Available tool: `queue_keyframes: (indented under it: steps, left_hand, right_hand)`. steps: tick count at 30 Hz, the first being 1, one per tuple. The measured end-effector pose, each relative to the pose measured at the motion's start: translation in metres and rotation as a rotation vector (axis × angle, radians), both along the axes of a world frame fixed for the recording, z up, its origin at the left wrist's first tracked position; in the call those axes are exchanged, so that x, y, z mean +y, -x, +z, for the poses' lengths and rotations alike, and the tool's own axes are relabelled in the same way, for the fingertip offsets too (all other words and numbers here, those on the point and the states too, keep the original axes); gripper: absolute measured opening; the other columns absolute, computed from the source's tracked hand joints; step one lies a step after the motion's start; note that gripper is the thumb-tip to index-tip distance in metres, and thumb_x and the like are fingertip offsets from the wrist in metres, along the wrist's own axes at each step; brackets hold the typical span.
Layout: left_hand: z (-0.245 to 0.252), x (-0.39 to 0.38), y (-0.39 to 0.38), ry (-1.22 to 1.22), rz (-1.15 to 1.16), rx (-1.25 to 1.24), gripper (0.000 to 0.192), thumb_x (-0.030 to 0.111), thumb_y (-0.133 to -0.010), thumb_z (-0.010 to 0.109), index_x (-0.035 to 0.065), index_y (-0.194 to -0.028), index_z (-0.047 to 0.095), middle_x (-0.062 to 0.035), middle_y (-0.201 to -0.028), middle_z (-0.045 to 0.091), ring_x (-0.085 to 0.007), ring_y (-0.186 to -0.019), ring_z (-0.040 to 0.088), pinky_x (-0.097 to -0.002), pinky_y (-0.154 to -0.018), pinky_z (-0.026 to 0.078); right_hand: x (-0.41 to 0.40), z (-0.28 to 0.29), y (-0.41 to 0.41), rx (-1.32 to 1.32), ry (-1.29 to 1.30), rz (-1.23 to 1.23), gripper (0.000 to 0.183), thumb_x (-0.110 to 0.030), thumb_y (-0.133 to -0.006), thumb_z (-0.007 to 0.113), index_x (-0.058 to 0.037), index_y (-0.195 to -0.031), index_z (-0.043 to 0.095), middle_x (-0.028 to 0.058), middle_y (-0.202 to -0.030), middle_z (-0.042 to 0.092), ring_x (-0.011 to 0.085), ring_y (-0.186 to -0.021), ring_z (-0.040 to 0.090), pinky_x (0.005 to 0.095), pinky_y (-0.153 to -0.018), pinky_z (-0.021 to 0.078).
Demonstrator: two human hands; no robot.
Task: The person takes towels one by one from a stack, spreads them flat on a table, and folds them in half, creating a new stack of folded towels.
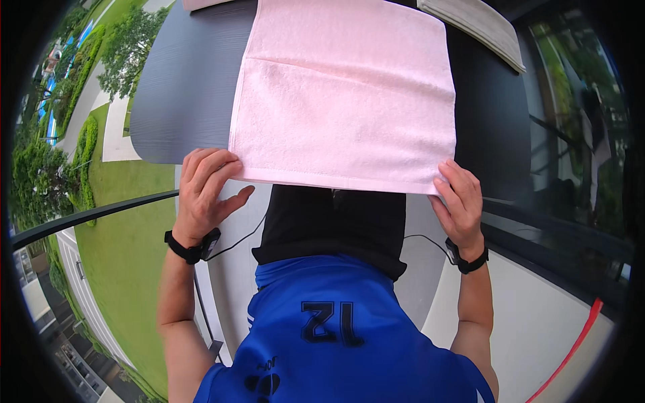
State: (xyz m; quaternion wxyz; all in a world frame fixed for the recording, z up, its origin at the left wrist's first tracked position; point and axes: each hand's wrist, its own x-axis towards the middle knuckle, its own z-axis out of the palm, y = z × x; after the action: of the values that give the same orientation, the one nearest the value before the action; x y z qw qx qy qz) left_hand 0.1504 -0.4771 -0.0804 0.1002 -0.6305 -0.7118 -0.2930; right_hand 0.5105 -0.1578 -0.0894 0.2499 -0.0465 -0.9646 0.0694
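A pink terry towel lies spread before me, with a crease running across it and ripples toward its right side. Its near edge reaches past the table's edge, above my lap. At the near left corner, the fingertips of my left hand touch the towel; the thumb stands apart, below the hem. My right hand pinches the near right corner, fingers on top and thumb at the underside. Each wrist wears a black strap with a small device and a cable.
The towel rests on a dark wood-grain table with rounded corners. Folded grey-beige cloth lies at the far right, and a pink cloth edge shows at the far left. A dark railing and glass flank me.
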Motion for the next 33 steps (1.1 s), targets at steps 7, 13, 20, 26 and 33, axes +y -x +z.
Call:
queue_keyframes:
  steps: [7,13,20,26,33]
  left_hand:
    - [-0.008,-0.009,0.010,-0.017,-0.013,0.057,0.038,-0.009,-0.075,0.081,0.0017,-0.110,0.071,-0.0147,-0.117,0.073,-0.0368,-0.107,0.070,-0.0497,-0.095,0.056]
    - [-0.007,-0.010,0.008,-0.018,-0.021,0.047,0.040,-0.014,-0.075,0.080,0.0013,-0.110,0.073,-0.0148,-0.117,0.074,-0.0378,-0.109,0.071,-0.0478,-0.094,0.059]
    - [0.001,-0.001,0.007,-0.026,-0.048,0.068,0.035,-0.008,-0.073,0.083,-0.0005,-0.107,0.076,-0.0134,-0.111,0.075,-0.0334,-0.097,0.072,-0.0421,-0.081,0.059]
    - [0.050,0.009,0.012,-0.004,0.002,-0.040,0.028,-0.008,-0.078,0.082,-0.0002,-0.104,0.073,-0.0141,-0.108,0.077,-0.0291,-0.090,0.074,-0.0370,-0.079,0.059]
    - [0.173,0.016,0.025,-0.224,0.014,-0.276,0.016,-0.002,-0.090,0.081,-0.0001,-0.103,0.071,-0.0129,-0.099,0.080,-0.0151,-0.080,0.072,-0.0291,-0.073,0.056]
  right_hand:
    - [0.002,-0.013,-0.003,0.200,0.116,0.020,0.044,0.007,-0.079,0.084,-0.0038,-0.116,0.062,0.0218,-0.134,0.073,0.0381,-0.122,0.073,0.0471,-0.100,0.0583]
    - [0.004,-0.008,-0.007,0.235,0.040,0.050,0.037,0.004,-0.082,0.085,-0.0042,-0.112,0.065,0.0195,-0.128,0.075,0.0348,-0.115,0.075,0.0454,-0.093,0.0602]
    - [0.002,-0.014,-0.004,0.240,-0.002,0.005,0.029,0.000,-0.083,0.084,-0.0022,-0.110,0.075,0.0171,-0.124,0.076,0.0323,-0.112,0.075,0.0435,-0.094,0.0585]
    - [0.016,0.042,0.003,0.209,-0.072,0.019,0.024,0.002,-0.087,0.078,0.0037,-0.110,0.074,0.0195,-0.115,0.076,0.0361,-0.108,0.075,0.0464,-0.092,0.0591]
    - [0.032,0.188,0.013,0.368,-0.151,-0.086,0.018,0.003,-0.096,0.074,0.0075,-0.114,0.074,0.0228,-0.109,0.077,0.0337,-0.097,0.076,0.0379,-0.083,0.0607]
